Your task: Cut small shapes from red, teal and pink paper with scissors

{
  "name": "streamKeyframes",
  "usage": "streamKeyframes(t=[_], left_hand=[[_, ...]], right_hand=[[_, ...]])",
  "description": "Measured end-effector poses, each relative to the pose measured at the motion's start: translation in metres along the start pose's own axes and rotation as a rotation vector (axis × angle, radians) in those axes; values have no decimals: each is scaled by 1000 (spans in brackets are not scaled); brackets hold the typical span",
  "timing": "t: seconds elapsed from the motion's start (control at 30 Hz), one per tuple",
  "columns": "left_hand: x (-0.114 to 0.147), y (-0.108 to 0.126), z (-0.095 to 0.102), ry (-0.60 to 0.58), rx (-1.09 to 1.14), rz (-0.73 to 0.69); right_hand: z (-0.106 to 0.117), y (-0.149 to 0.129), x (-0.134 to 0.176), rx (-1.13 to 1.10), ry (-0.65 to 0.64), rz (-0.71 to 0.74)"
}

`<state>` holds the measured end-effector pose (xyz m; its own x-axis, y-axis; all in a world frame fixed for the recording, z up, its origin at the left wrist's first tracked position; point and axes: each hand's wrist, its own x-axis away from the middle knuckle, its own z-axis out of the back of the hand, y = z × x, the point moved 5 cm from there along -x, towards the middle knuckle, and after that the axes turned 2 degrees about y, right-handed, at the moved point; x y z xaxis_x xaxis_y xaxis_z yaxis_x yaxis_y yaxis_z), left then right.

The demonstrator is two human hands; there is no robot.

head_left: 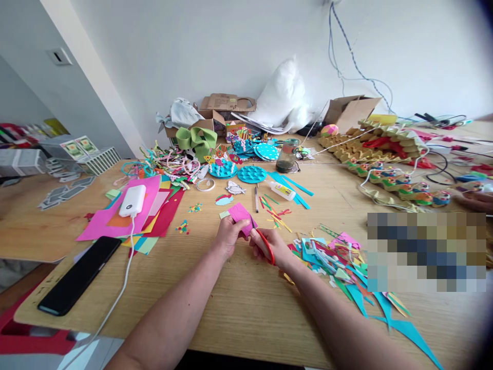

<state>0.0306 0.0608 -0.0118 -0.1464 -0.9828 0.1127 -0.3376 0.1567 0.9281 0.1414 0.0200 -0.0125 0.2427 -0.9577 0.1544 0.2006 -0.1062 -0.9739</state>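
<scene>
Between the thumb and fingers of my left hand (229, 236) is a small piece of pink paper (239, 213) with a faint drawn outline. My right hand (274, 245) is closed on red-handled scissors (268, 247), whose dark blades meet the right edge of the paper. Just beyond my hands lie a pen (256, 199), a glue bottle (282, 190) and thin coloured paper strips (275, 211). A white fish cutout (235, 188) and a blue and red fish cutout (224, 199) rest farther up the table.
Paper scraps (342, 262) pile up at right. At left are coloured sheets (165, 205), a white power bank (133, 200) with a cable, and a black phone (79, 276). Blue scalloped discs (251, 174), a glass jar (287, 155) and egg cartons (400, 180) stand behind. Another person's hand (477, 199) shows at far right.
</scene>
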Motion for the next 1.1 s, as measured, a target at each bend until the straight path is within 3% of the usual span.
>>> streamKeyframes(t=[1.1], left_hand=[[0,1,-1,-19,20,14]], right_hand=[[1,1,-1,-7,13,-8]])
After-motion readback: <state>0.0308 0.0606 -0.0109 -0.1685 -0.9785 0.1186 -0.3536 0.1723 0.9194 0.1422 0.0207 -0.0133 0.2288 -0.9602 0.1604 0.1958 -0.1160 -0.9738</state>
